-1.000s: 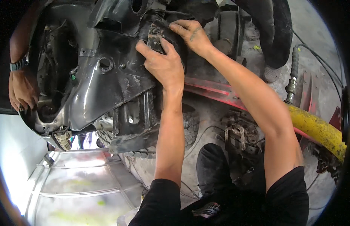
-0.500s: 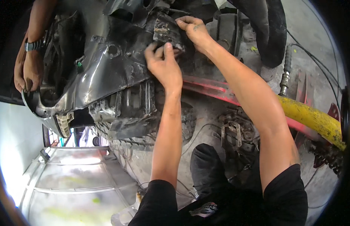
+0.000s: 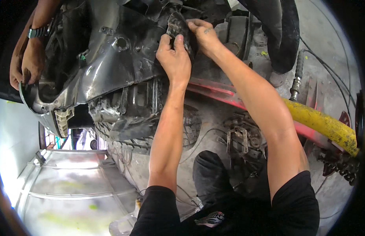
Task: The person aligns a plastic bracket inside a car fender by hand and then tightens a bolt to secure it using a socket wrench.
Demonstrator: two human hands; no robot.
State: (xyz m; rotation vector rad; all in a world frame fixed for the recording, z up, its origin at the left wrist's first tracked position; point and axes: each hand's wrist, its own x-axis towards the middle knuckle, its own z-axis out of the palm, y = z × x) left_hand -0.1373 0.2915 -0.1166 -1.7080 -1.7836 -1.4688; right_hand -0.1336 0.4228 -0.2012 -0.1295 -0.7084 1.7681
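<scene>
Flap point(image 3: 177, 26), dark + dirty, sat top ctr beside the black panel point(image 3: 107, 70); looked thin, stiffish, prob. light, maybe slick w/ grime. L hand point(image 3: 174, 59) pinched its lower edge, best hold; R hand point(image 3: 205, 36) had fingers curled near its upper right, pinch unclear.

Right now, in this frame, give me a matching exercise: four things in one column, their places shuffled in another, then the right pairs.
Things:
1. left hand
2. yellow tube
3. watch
4. tyre

Places:
A. around a co-worker's wrist, upper left of the picture
B. partly hidden behind the left forearm
C. at the dirt-caked dark piece, upper middle
D. toward the picture's right edge, beyond the right arm

Right pairs: 1-C, 2-D, 3-A, 4-B
</scene>
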